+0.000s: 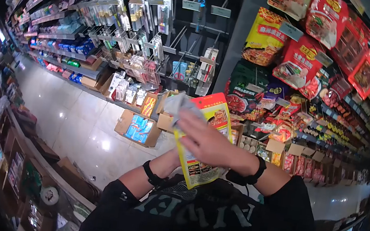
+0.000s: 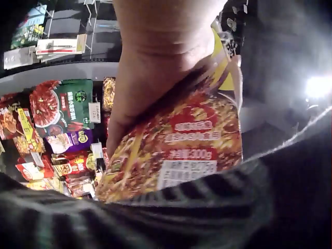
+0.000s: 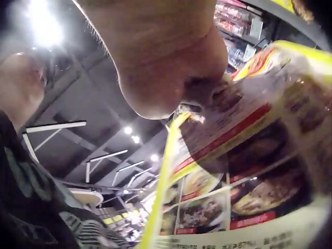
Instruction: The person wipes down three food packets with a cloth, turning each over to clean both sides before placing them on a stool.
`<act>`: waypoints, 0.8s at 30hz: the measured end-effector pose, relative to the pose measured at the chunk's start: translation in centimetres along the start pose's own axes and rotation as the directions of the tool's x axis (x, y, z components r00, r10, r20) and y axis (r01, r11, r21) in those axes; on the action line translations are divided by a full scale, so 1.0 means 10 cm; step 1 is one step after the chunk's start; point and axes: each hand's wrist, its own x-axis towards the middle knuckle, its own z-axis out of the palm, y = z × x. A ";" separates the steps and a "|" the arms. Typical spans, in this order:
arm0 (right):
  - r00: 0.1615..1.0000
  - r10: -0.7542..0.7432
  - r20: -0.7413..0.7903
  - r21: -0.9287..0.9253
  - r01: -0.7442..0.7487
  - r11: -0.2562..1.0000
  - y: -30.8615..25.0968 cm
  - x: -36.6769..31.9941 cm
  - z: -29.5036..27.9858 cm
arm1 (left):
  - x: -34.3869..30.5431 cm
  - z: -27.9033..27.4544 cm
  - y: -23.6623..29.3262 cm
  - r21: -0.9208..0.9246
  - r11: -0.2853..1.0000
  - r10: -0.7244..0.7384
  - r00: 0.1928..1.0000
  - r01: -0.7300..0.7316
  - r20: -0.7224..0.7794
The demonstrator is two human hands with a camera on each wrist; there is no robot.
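Note:
A yellow and red food packet is held upright and tilted in front of the person's chest. My left hand grips it from behind; in the head view the packet hides most of that hand's fingers. Across the packet's printed side lies my right hand, blurred, with a crumpled greyish-white cloth at its fingers near the packet's upper left edge. In the right wrist view, the right hand is close against the packet's side with small food pictures.
Ahead on the right hang several seasoning packets on a shelf rack. Hooks with small carded goods fill the rack to the left. An open carton of blue packs stands on the tiled floor. Brown cardboard boxes lie at the lower left.

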 end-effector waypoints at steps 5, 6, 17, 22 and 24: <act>0.999 0.036 -0.021 -0.110 -0.038 0.993 -0.16 -0.02 0.02 | -0.07 -0.03 0.12 0.015 1.000 -0.002 1.000 0.002 0.016; 0.994 0.100 -0.039 -0.169 -0.105 0.980 -0.11 -0.05 0.00 | -0.08 -0.04 0.14 0.014 1.000 0.003 1.000 -0.003 0.017; 0.997 -0.069 -0.039 -0.218 0.058 0.974 -0.31 0.16 0.18 | -0.18 -0.08 0.18 0.026 1.000 -0.018 1.000 0.018 0.018; 0.962 0.183 -0.201 -0.235 -0.228 0.945 0.00 0.01 -0.19 | -0.25 -0.16 0.13 -0.010 1.000 0.005 1.000 -0.006 -0.002; 0.961 0.190 -0.201 -0.265 -0.240 0.934 0.05 -0.05 -0.28 | -0.27 -0.17 0.12 -0.014 1.000 0.025 1.000 -0.025 -0.011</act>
